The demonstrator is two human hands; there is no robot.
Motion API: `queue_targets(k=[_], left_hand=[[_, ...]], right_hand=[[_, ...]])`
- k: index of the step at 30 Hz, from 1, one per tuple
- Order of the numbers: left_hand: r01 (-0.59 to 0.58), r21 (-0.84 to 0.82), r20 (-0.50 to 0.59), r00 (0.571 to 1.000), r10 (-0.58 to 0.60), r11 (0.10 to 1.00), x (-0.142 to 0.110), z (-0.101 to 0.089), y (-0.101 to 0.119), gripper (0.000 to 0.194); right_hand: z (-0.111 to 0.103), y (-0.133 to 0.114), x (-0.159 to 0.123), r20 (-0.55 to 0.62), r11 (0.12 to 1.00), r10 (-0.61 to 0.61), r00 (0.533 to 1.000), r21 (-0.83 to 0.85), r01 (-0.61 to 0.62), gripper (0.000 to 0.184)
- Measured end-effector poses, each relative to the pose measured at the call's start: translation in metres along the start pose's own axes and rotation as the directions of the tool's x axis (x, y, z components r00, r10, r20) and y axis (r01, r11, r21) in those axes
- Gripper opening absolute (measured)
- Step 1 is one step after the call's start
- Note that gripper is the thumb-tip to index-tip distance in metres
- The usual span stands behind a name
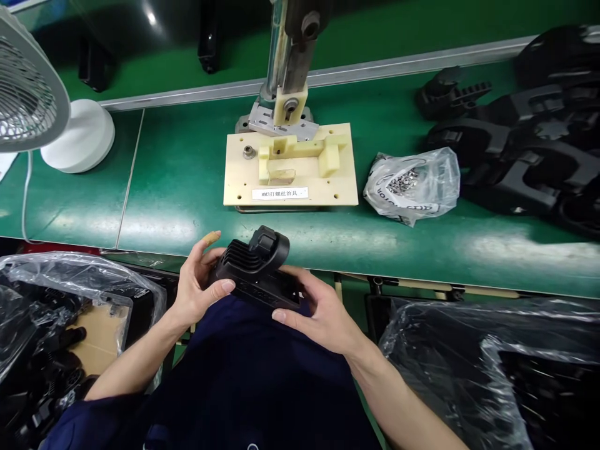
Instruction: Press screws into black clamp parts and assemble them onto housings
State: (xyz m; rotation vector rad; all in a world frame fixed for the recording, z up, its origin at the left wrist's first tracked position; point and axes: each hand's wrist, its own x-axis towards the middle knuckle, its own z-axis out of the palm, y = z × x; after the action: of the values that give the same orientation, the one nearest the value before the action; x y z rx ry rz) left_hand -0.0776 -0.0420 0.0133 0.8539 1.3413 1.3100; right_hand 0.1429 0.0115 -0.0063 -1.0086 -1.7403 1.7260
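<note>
A black ribbed plastic housing (255, 267) sits between both of my hands, just below the green bench's front edge and over my lap. My left hand (199, 284) is closed round its left end, thumb on its front face. My right hand (319, 312) grips its right end from below, fingers curled under it. Beyond, on the bench, a cream fixture plate (239, 178) with raised blocks and a printed label stands under a metal press column (288, 56).
A clear bag of small metal parts (412, 184) lies right of the fixture. Black plastic castings (520, 144) are piled at the far right. A white fan (28, 81) stands at the left. Plastic-lined boxes of black parts (492, 369) flank my lap.
</note>
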Motion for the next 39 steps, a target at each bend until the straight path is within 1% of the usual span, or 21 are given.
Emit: queue_targets(k=[3,6,9,14,16,18,21,24,26,28,30,31,33,35,37,39], left_hand=[[0.072,-0.102,-0.010,0.997,-0.073,0.992,0.006,0.002,-0.002,0.073],[0.145,-0.159,-0.033,0.988,-0.152,0.976,0.009,0.003,-0.005,0.073],[0.182,-0.179,-0.037,0.981,-0.192,0.967,0.011,0.004,-0.005,0.076],[0.192,-0.196,-0.007,0.980,-0.198,0.962,0.015,0.003,-0.006,0.074],[0.166,-0.182,-0.011,0.985,-0.171,0.969,0.015,0.003,-0.006,0.071],[0.111,-0.157,-0.026,0.993,-0.116,0.981,0.014,0.005,-0.004,0.068],[0.021,-0.132,-0.017,1.000,-0.024,0.991,0.014,0.011,0.004,0.063],[-0.059,-0.122,0.001,0.998,0.059,0.991,0.019,0.014,0.016,0.047],[-0.137,-0.069,-0.055,0.990,0.133,0.988,0.025,0.009,0.020,0.038],[-0.204,0.061,-0.173,0.962,0.212,0.977,0.033,-0.004,0.018,0.032],[-0.219,0.255,-0.301,0.908,0.292,0.942,0.041,-0.026,0.008,0.031],[-0.205,0.358,-0.342,0.879,0.332,0.911,0.045,-0.040,0.000,0.031],[-0.147,0.522,-0.387,0.837,0.387,0.840,0.052,-0.068,-0.019,0.037],[-0.086,0.648,-0.388,0.818,0.425,0.757,0.058,-0.091,-0.038,0.046],[-0.018,0.720,-0.397,0.809,0.434,0.693,0.062,-0.105,-0.050,0.052],[0.036,0.754,-0.406,0.811,0.422,0.656,0.063,-0.110,-0.057,0.055]], right_hand=[[0.000,-0.017,-0.002,-0.076,0.986,-0.057,0.995,-0.162,0.045,0.046],[0.003,-0.032,-0.005,-0.127,0.961,-0.094,0.987,-0.270,0.057,0.042],[0.005,-0.037,-0.008,-0.146,0.957,-0.108,0.983,-0.283,0.063,0.045],[0.007,-0.036,-0.008,-0.158,0.965,-0.125,0.979,-0.248,0.083,0.047],[0.005,-0.035,-0.006,-0.158,0.970,-0.121,0.980,-0.228,0.083,0.047],[0.001,-0.033,-0.005,-0.140,0.980,-0.096,0.986,-0.185,0.069,0.045],[-0.007,-0.031,-0.006,-0.115,0.998,-0.062,0.991,-0.016,0.061,0.040],[-0.018,-0.033,-0.010,-0.172,0.982,-0.041,0.984,0.173,0.071,0.041],[-0.029,-0.034,-0.015,-0.236,0.970,-0.015,0.972,0.234,0.071,0.042],[-0.043,-0.036,-0.019,-0.319,0.959,0.010,0.948,0.271,0.081,0.043],[-0.062,-0.039,-0.021,-0.438,0.947,0.026,0.898,0.298,0.119,0.043],[-0.073,-0.042,-0.021,-0.499,0.940,0.031,0.866,0.310,0.145,0.043],[-0.099,-0.050,-0.014,-0.600,0.926,0.043,0.799,0.323,0.193,0.041],[-0.127,-0.061,0.001,-0.664,0.922,0.067,0.744,0.326,0.208,0.038],[-0.155,-0.074,0.024,-0.714,0.932,0.135,0.687,0.326,0.156,0.029],[-0.182,-0.084,0.052,-0.738,0.936,0.230,0.635,0.347,0.063,0.023]])
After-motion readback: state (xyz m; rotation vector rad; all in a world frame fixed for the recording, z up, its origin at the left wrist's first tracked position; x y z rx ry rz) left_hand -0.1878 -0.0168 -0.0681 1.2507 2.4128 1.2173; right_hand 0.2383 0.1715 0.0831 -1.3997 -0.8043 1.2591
